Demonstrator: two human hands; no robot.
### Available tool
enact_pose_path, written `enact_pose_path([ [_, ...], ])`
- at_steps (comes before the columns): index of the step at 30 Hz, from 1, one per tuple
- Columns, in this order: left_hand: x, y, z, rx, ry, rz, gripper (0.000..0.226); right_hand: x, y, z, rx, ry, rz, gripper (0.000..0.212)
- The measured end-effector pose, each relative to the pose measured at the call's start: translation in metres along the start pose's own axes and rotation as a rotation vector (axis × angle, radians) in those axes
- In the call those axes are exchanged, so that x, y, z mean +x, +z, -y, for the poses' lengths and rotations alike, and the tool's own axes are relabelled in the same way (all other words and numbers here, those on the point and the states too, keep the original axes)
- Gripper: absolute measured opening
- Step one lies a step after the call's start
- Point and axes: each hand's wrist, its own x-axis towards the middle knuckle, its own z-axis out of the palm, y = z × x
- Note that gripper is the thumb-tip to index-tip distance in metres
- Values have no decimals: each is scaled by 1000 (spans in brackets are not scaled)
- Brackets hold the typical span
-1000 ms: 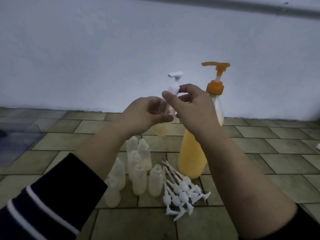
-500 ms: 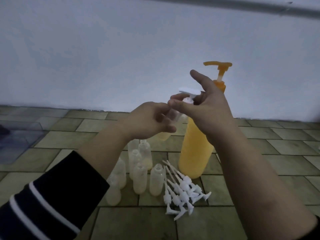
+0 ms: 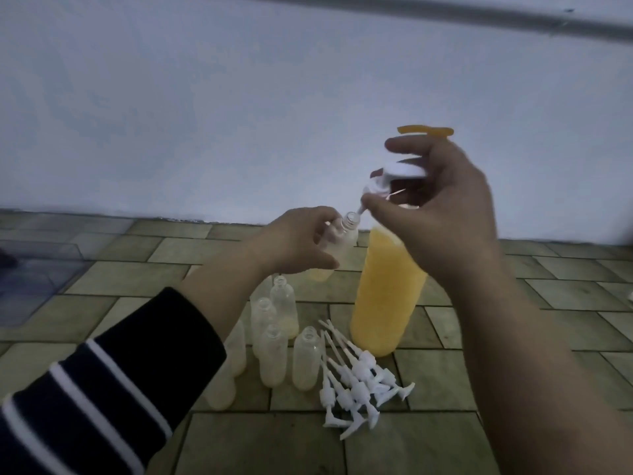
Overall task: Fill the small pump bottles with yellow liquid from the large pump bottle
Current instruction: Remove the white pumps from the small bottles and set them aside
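My left hand (image 3: 294, 240) holds a small clear bottle (image 3: 337, 234) tilted, its open neck pointing up and right, a little yellow liquid at its bottom. My right hand (image 3: 435, 207) grips a white pump cap (image 3: 394, 178) just above that neck, the tube end close to the opening. Behind my right hand stands the large pump bottle (image 3: 387, 296), full of yellow liquid, only the tip of its orange pump head (image 3: 424, 130) showing. Several small open bottles (image 3: 274, 341) stand on the floor below my left wrist.
A pile of several loose white pump caps (image 3: 359, 382) lies on the tiled floor (image 3: 513, 303) in front of the large bottle. A white wall (image 3: 239, 114) rises close behind. A clear plastic sheet or box (image 3: 37, 269) sits at the far left.
My right hand has lifted the white pump cap off the small bottle, drawing its tube out. The bottle in my left hand is now open and tilted. The view has shifted slightly.
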Motion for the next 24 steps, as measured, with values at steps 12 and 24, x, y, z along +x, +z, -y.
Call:
enact_pose_path([
  [12,41,29,20,155,-232,86,42,-111,-27,-52,16,137,-135,25],
  [24,45,36,28,31,-300,56,49,-167,27,-181,-437,-108,230,28],
])
